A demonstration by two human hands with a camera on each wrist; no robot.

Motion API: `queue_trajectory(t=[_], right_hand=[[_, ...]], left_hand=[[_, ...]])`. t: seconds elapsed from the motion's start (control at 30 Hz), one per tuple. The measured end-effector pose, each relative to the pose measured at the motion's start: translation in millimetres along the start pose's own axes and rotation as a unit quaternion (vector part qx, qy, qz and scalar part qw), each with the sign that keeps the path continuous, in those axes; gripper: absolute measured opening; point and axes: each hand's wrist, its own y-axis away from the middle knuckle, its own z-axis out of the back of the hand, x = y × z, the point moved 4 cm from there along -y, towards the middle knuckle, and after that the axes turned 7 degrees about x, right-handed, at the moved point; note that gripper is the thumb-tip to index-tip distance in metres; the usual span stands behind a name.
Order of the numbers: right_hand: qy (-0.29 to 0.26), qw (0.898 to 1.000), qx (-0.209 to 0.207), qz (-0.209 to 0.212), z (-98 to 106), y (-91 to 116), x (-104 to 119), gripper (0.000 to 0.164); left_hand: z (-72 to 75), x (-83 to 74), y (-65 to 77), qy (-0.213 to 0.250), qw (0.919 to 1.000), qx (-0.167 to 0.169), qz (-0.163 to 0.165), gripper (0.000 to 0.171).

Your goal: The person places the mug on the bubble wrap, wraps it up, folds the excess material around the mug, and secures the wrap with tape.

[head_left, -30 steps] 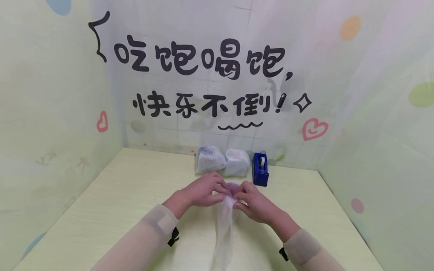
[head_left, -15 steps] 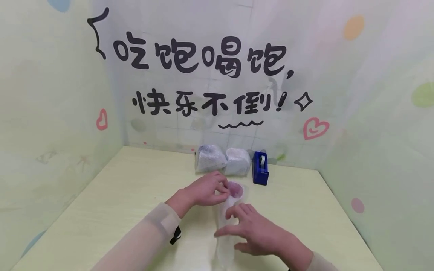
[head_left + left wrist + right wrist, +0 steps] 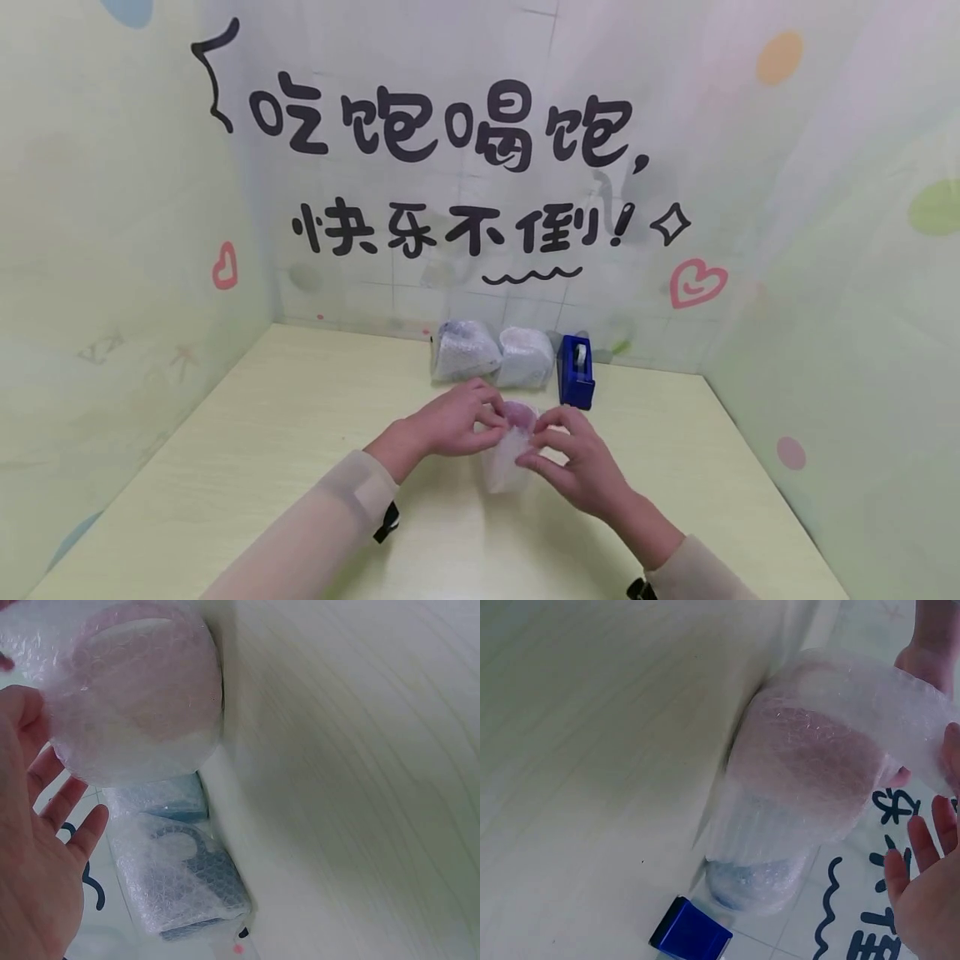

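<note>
A pink mug (image 3: pixel 519 414), wrapped in clear bubble wrap (image 3: pixel 506 471), stands upright on the table between both hands. Its handle shows through the wrap in the left wrist view, where the pink mug (image 3: pixel 150 697) fills the upper left. My left hand (image 3: pixel 453 421) pinches the wrap at the mug's rim, its other fingers loosely spread. From the right, my right hand (image 3: pixel 581 458) pinches the loose end of the wrap, held up over the top of the mug. In the right wrist view that strip of bubble wrap (image 3: pixel 900 712) stretches from the mug toward the right fingers.
Two bubble-wrapped bundles, a left one (image 3: pixel 467 352) and a right one (image 3: pixel 527 358), stand at the back wall. Beside them is a blue tape dispenser (image 3: pixel 576 372). Printed cloth walls bound the pale wooden table (image 3: pixel 300 417) at the back and sides.
My right hand left the rim, reached down to the long strip of wrap lying toward me, and brought its end up to the mug. The left hand has stayed at the rim.
</note>
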Motion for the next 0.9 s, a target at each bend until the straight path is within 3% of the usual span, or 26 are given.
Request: queue_trajectory(t=[0.17, 0.27, 0.43, 0.6, 0.77, 0.83, 0.9], right_hand=[[-0.041, 0.993, 0.022, -0.11, -11.0, -11.4, -20.1, 0.012], [-0.048, 0.988, 0.025, -0.147, -15.3, -14.1, -28.6, 0.015], [-0.035, 0.988, 0.019, -0.152, -18.5, -17.2, -35.1, 0.015], [-0.032, 0.984, 0.015, -0.173, -18.9, -20.0, -36.2, 0.015], [-0.051, 0.978, 0.025, -0.201, -20.3, -18.7, -31.7, 0.014], [-0.038, 0.981, 0.021, -0.187, -18.9, -15.8, -28.2, 0.016], [0.001, 0.99, 0.006, -0.143, -15.0, -11.7, -24.0, 0.023]], left_hand=[[-2.2, 0.4, 1.1, 0.011, 0.9999, 0.003, 0.009, 0.026], [-4.0, 0.4, 2.5, 0.023, 0.9997, 0.002, 0.013, 0.026], [-8.9, 2.0, 4.7, 0.057, 0.9982, 0.0, 0.02, 0.028], [-13.1, 3.7, 8.7, 0.137, 0.9887, 0.009, 0.061, 0.039], [-14.8, 1.0, 10.0, 0.134, 0.9895, -0.018, 0.052, 0.033], [-14.3, -0.7, 10.4, 0.125, 0.9907, -0.029, 0.045, 0.03], [-13.5, -1.9, 10.9, 0.126, 0.9905, -0.031, 0.045, 0.029]])
